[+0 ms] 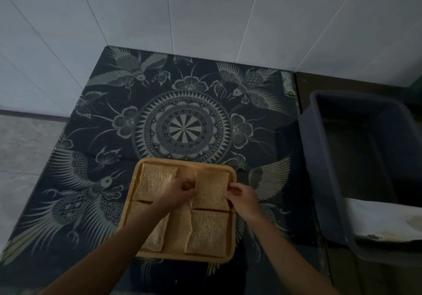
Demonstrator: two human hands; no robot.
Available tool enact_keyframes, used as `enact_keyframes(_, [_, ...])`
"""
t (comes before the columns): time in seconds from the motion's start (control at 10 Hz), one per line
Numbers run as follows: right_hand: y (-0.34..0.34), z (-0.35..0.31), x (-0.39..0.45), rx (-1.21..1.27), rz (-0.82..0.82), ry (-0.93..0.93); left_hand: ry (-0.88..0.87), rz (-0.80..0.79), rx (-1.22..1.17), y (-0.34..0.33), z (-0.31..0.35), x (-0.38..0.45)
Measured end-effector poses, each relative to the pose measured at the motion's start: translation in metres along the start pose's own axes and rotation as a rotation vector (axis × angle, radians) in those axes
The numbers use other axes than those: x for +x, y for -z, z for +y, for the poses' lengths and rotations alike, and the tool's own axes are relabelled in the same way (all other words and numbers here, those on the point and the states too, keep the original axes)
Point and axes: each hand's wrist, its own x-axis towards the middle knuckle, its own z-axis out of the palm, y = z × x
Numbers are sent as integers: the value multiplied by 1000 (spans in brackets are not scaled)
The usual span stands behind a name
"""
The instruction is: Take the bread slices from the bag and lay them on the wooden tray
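Observation:
A wooden tray [231, 230] lies on the patterned cloth near the front edge. Several bread slices lie flat on it in a two-by-two layout: far left slice [155, 181], far right slice [212, 187], near right slice [207, 232], and a near left slice [157, 237] partly hidden under my left forearm. My left hand [180, 191] pinches the left edge of the far right slice. My right hand [242, 197] pinches that slice's right edge. No bag is in view.
The dark cloth with bird and mandala print [182, 130] covers the table. A grey plastic tub [356, 157] stands to the right, with white material [383, 219] beside it. Tiled white walls rise behind.

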Motion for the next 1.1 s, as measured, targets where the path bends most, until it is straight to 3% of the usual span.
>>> enact_keyframes(0.2, [-6, -3, -2, -149, 72, 47, -90, 14, 81, 0, -1, 5])
enact_keyframes(0.7, [-14, -8, -6, -286, 144, 149, -82, 190, 130, -10, -6, 3])
enact_keyframes(1.1, [-3, -9, -18, -229, 193, 171, -67, 78, 162, 7, 16, -12])
